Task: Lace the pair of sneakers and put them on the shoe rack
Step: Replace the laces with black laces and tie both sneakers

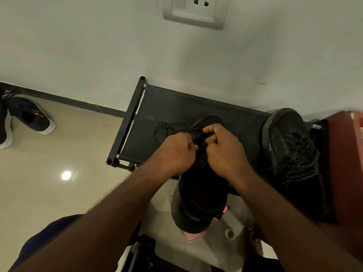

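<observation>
A black sneaker (198, 203) with a pink heel tab lies on the front edge of the black shoe rack (149, 122), its heel hanging toward me. My left hand (174, 154) and my right hand (224, 150) sit close together over its tongue, each with curled fingers pinching the black speckled lace (163, 128). A loop of that lace trails to the left on the rack's top. The second black sneaker (290, 146) rests at the rack's right end with its laces bunched on top.
The rack stands against a white wall with a socket plate (194, 10) above. A dark red cabinet (345, 163) stands at the right. Another pair of black shoes with white soles (31, 118) lies on the tiled floor at the left.
</observation>
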A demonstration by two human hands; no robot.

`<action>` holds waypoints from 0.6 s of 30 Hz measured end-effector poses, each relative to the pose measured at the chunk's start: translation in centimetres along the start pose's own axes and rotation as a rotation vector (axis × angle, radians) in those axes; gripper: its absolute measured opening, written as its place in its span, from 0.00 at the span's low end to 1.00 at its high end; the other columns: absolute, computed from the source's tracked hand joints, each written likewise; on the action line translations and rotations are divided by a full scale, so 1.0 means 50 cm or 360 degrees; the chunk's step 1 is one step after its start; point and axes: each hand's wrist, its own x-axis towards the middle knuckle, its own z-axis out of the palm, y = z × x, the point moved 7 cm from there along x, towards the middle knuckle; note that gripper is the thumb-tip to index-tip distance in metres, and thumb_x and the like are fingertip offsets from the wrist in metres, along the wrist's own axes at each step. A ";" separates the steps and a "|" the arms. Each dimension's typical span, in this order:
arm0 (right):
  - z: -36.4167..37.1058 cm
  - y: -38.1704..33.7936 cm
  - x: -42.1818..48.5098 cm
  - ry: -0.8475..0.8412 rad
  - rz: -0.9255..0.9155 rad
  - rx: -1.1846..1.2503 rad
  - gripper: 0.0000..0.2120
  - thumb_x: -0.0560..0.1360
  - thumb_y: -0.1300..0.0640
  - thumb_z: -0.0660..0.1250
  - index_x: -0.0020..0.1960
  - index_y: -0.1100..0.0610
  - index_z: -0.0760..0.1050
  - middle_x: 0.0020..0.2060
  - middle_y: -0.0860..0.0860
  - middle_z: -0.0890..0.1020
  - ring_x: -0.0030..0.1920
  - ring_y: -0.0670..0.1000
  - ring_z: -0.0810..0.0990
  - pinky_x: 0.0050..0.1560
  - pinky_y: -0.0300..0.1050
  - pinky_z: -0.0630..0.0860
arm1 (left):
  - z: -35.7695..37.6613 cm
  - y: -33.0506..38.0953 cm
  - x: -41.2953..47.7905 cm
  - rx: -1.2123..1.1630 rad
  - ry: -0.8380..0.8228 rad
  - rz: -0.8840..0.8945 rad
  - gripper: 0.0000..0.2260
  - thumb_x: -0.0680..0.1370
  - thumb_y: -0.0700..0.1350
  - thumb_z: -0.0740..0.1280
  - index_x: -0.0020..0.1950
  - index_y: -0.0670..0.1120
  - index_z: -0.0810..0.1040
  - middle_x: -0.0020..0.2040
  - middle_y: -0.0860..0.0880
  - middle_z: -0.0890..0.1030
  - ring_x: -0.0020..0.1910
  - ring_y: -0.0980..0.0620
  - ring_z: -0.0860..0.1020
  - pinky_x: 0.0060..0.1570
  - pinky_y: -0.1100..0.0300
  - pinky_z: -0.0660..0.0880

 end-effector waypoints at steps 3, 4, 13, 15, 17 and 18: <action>-0.004 -0.001 -0.003 0.0000 -0.0007 0.0020 0.19 0.78 0.62 0.60 0.66 0.48 0.73 0.46 0.43 0.81 0.48 0.48 0.80 0.50 0.50 0.79 | -0.012 0.019 -0.002 -0.0316 0.0105 0.0062 0.09 0.83 0.46 0.61 0.48 0.44 0.77 0.37 0.50 0.76 0.34 0.57 0.73 0.34 0.62 0.69; -0.003 -0.004 -0.004 -0.0005 -0.0025 0.0024 0.18 0.79 0.62 0.60 0.66 0.49 0.73 0.46 0.44 0.81 0.47 0.48 0.80 0.50 0.51 0.79 | -0.026 0.026 -0.010 -0.0579 0.0204 0.0091 0.10 0.83 0.45 0.60 0.47 0.44 0.78 0.38 0.50 0.76 0.34 0.58 0.73 0.36 0.63 0.69; -0.005 -0.005 -0.009 0.0016 -0.0036 0.0012 0.19 0.80 0.60 0.60 0.69 0.48 0.71 0.51 0.47 0.82 0.49 0.49 0.80 0.52 0.53 0.80 | -0.030 0.001 -0.002 -0.1378 0.0246 -0.0282 0.09 0.85 0.47 0.57 0.48 0.46 0.71 0.35 0.50 0.74 0.28 0.56 0.70 0.34 0.62 0.72; -0.004 -0.004 -0.008 0.0028 -0.0031 0.0003 0.19 0.79 0.61 0.60 0.69 0.48 0.71 0.51 0.46 0.82 0.50 0.49 0.80 0.53 0.53 0.79 | -0.042 -0.001 0.002 -0.0466 0.0499 -0.0108 0.06 0.83 0.48 0.62 0.49 0.47 0.72 0.40 0.51 0.77 0.36 0.57 0.75 0.34 0.64 0.69; -0.005 -0.003 -0.008 0.0036 -0.0026 -0.0002 0.20 0.79 0.61 0.59 0.69 0.48 0.71 0.50 0.47 0.82 0.50 0.50 0.80 0.53 0.53 0.79 | -0.031 0.005 0.006 -0.0094 0.0453 0.0011 0.04 0.81 0.47 0.65 0.50 0.49 0.71 0.43 0.50 0.77 0.42 0.53 0.78 0.38 0.59 0.73; -0.004 -0.003 -0.008 0.0031 -0.0023 -0.0002 0.20 0.79 0.61 0.60 0.69 0.49 0.71 0.50 0.47 0.82 0.49 0.50 0.80 0.53 0.54 0.79 | -0.024 0.003 0.010 0.0060 0.0399 0.0022 0.04 0.81 0.48 0.66 0.48 0.50 0.72 0.43 0.49 0.78 0.43 0.50 0.78 0.41 0.55 0.75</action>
